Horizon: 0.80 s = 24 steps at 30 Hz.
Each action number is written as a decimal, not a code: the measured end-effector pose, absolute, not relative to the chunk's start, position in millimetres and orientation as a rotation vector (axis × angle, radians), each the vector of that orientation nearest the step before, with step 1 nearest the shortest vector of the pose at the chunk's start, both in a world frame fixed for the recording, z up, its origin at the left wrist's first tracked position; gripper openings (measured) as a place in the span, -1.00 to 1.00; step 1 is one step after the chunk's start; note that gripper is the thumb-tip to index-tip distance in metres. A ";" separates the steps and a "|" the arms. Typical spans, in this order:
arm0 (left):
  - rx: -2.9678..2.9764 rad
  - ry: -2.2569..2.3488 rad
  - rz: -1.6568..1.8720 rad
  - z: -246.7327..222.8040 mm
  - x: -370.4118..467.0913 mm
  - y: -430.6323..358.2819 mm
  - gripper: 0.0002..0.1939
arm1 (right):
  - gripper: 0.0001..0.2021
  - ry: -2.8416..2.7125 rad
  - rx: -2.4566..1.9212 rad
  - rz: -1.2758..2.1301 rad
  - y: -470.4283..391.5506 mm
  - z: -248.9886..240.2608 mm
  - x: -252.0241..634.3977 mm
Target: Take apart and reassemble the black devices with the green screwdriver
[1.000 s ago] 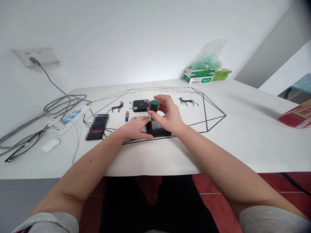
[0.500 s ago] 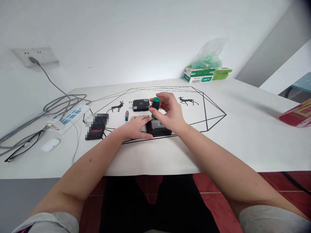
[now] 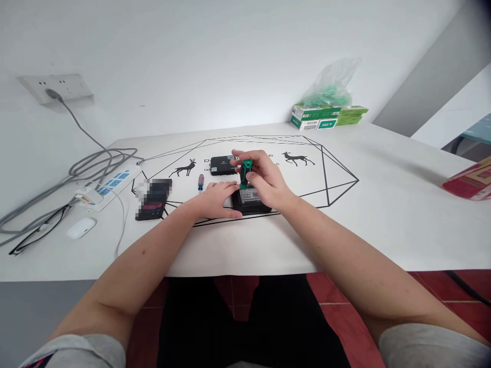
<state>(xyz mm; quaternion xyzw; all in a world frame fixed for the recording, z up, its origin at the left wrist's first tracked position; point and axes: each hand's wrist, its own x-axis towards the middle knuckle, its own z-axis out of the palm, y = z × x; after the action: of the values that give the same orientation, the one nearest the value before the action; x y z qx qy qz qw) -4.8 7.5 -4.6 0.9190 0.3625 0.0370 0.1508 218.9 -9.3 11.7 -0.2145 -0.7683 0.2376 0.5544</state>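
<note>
A green-and-black screwdriver [image 3: 244,175] stands nearly upright in my right hand [image 3: 266,179], its fingers closed round the handle. Under it, a hard drive [image 3: 249,194] with a white label sits in a black case [image 3: 253,208] on the table. The screwdriver's tip is hidden, so I cannot tell what it touches. My left hand [image 3: 219,199] grips the left end of the case, fingers at the far side and thumb at the near edge. Behind my hands lies a black cover [image 3: 222,165] with small stickers. A second, smaller screwdriver [image 3: 201,182] lies left of it.
To the left are a phone [image 3: 154,200], a white power strip [image 3: 115,185] with grey cables, a white earphone case [image 3: 81,228] and glasses [image 3: 40,231]. Green-and-white boxes [image 3: 316,117] with a plastic bag [image 3: 332,87] stand by the wall. A red package [image 3: 470,179] is far right.
The screwdriver has turned in my right hand and my fingers have shifted round its handle. My left hand stays on the case.
</note>
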 end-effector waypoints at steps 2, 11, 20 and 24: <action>2.634 1.065 0.102 -4.4 -4.7 7.2 0.00 | -0.62 -1.825 -0.537 0.423 -7.0 14.3 221.2; 2.635 1.034 0.111 -4.5 -4.4 6.0 0.00 | -0.70 -1.741 -0.591 0.531 -5.7 12.9 218.7; 2.604 1.052 0.114 -2.5 -4.0 5.2 0.04 | -0.45 -1.753 -0.640 0.651 -6.6 6.2 218.7; 2.610 1.031 0.104 -1.5 -3.3 5.2 0.02 | -0.49 -1.749 -0.634 0.610 -4.5 5.2 220.5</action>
<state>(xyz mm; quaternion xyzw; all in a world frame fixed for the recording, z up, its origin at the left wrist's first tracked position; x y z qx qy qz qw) -3.3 5.2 -1.5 0.9165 0.3621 0.0367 0.1660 220.5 -4.5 5.2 -0.2688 -0.7413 0.2584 0.5581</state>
